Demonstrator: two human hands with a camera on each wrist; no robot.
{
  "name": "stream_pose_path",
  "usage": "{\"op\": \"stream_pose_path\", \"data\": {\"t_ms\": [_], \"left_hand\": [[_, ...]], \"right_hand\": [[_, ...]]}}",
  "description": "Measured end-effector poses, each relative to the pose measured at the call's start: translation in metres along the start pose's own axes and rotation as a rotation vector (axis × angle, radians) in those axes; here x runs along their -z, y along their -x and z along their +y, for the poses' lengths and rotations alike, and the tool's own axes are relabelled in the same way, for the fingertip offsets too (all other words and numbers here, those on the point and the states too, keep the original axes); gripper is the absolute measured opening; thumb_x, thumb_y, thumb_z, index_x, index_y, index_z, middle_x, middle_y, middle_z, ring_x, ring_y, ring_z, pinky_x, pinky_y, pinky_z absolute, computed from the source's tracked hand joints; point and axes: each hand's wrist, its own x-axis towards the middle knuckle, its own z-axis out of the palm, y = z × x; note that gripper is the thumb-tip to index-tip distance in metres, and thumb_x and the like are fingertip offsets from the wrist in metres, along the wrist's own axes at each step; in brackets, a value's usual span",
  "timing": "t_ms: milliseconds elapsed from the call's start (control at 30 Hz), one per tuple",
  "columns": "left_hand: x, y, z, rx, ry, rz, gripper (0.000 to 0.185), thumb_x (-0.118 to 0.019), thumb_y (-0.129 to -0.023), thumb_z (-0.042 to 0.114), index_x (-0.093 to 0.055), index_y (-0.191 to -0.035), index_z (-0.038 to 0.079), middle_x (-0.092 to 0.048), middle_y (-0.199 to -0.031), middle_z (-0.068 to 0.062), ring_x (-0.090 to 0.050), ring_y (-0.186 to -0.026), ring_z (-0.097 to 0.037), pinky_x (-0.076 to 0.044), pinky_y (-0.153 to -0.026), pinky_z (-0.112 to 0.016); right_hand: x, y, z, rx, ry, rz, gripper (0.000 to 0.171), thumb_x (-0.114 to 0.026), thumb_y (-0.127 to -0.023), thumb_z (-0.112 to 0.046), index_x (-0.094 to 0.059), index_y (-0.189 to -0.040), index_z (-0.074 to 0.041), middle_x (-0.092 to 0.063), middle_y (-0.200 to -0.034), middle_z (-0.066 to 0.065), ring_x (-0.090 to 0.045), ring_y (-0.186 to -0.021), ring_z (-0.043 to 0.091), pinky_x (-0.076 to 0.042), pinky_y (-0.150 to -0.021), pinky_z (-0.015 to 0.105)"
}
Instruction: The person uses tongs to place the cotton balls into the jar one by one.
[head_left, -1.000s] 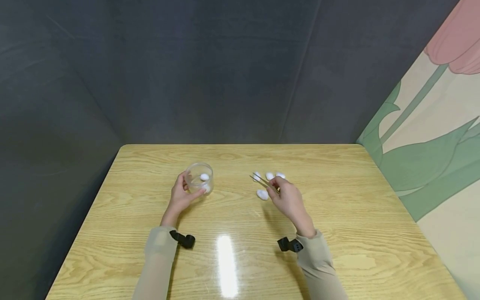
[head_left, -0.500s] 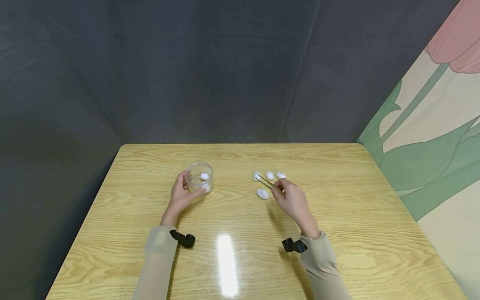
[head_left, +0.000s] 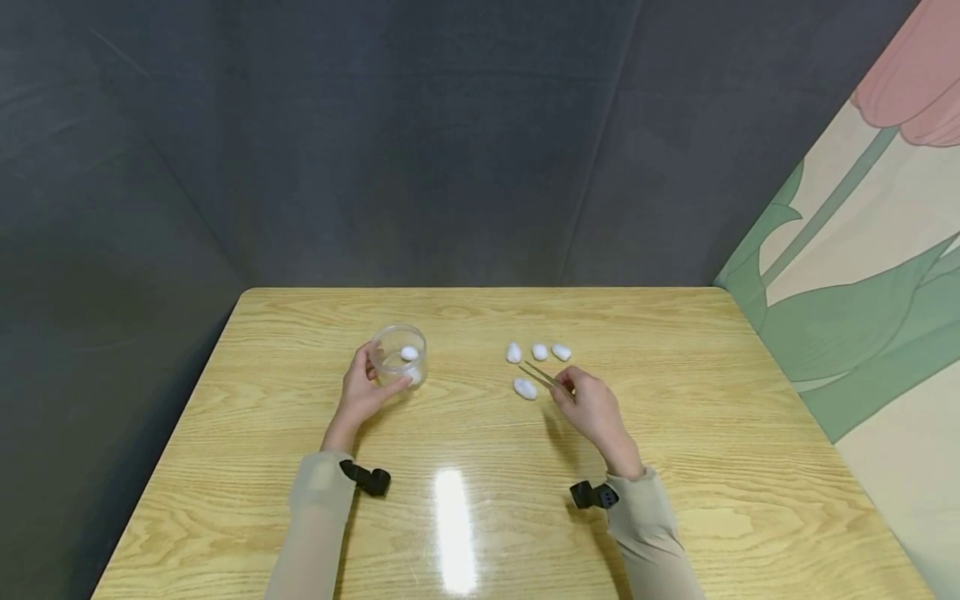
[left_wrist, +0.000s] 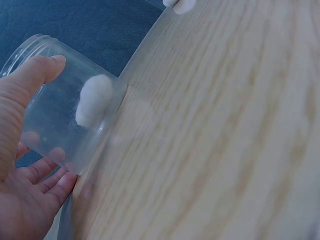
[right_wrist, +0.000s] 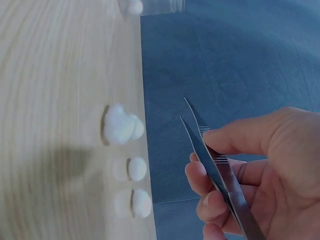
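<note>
A clear plastic jar (head_left: 388,360) stands on the table with white cotton balls (left_wrist: 95,100) inside. My left hand (head_left: 363,392) grips the jar, thumb on its near side and fingers round the other. In my right hand (head_left: 592,410) I pinch metal tweezers (right_wrist: 212,160) between thumb and fingers. Their tips are apart, hold nothing and hang above the table. Near the tips lies one cotton ball (head_left: 525,388). Behind it are three more, a left cotton ball (head_left: 513,352), a middle cotton ball (head_left: 539,352) and a right cotton ball (head_left: 561,352).
The wooden table (head_left: 465,433) runs back to a dark curtain (head_left: 450,167). A floral wall covering (head_left: 862,292) borders the right side. Black wrist cameras, such as the left wrist camera (head_left: 367,479), sit on both sleeves.
My right hand has drawn back toward me and slightly right, so the tweezers have left the back left cotton ball. The left hand and jar have stayed put.
</note>
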Motion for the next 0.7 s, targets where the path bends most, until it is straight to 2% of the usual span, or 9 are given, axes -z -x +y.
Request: {"op": "stream_pose_path", "data": {"t_ms": [200,533,700], "left_hand": [[0.0,0.001,0.001,0.0,0.001,-0.001,0.087,-0.079,-0.077,0.018,-0.026,-0.145,0.007,-0.039,-0.137,-0.019,-0.042,-0.117,-0.033,-0.034,-0.099,-0.048],[-0.001,0.0,0.001,0.0,0.013,0.004,0.087,-0.079,-0.076,0.017,-0.027,-0.145,0.007,-0.04,-0.137,-0.02,-0.042,-0.118,-0.033,-0.035,-0.099,-0.048],[-0.001,0.001,0.001,-0.006,0.003,0.008,0.086,-0.08,-0.075,0.017,-0.028,-0.144,0.007,-0.041,-0.135,-0.019,-0.043,-0.116,-0.033,-0.036,-0.097,-0.048]], "right_hand": [[-0.004,0.0,0.006,-0.02,0.02,-0.023,0.01,-0.063,-0.086,-0.007,-0.062,-0.09,0.002,-0.065,-0.081,0.012,-0.046,-0.056,0.014,-0.039,-0.05,0.029],[-0.009,0.002,0.013,-0.066,0.022,-0.075,0.01,-0.061,-0.088,-0.009,-0.061,-0.089,0.001,-0.054,-0.065,0.003,-0.044,-0.052,0.013,-0.035,-0.048,0.027],[-0.011,0.003,0.016,-0.081,0.035,-0.1,0.012,-0.059,-0.09,-0.01,-0.061,-0.09,0.002,-0.055,-0.066,0.003,-0.044,-0.052,0.013,-0.035,-0.047,0.026]]}}
